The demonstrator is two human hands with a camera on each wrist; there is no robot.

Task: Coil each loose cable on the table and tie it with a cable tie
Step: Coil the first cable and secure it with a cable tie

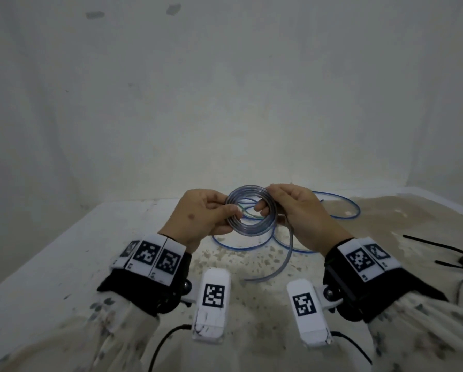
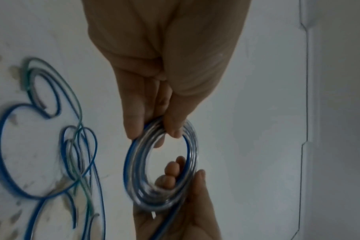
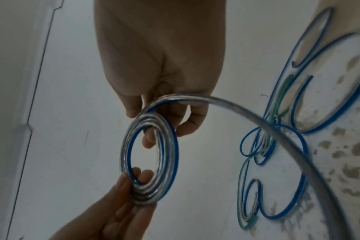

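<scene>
A clear cable with a blue stripe is wound into a small coil (image 1: pixel 251 230) held in the air above the table (image 1: pixel 63 264). My left hand (image 1: pixel 231 213) pinches the coil's left side between thumb and fingers. My right hand (image 1: pixel 262 204) grips its right side, with fingertips through the ring. The cable's loose tail (image 1: pixel 289 253) curves from the right hand down onto the table. In the left wrist view my left hand (image 2: pixel 154 134) holds the coil (image 2: pixel 131 170) at its top. In the right wrist view my right hand (image 3: pixel 160 125) holds the coil (image 3: pixel 169 154), and the tail (image 3: pixel 257 120) sweeps right.
More loose blue and green cables (image 1: pixel 358 210) lie tangled on the table behind and beneath my hands, also visible as loose cables (image 2: pixel 2 154) in the left wrist view. Black cable ties (image 1: pixel 439 244) lie at the right. A white wall (image 1: pixel 225 103) stands close behind the table.
</scene>
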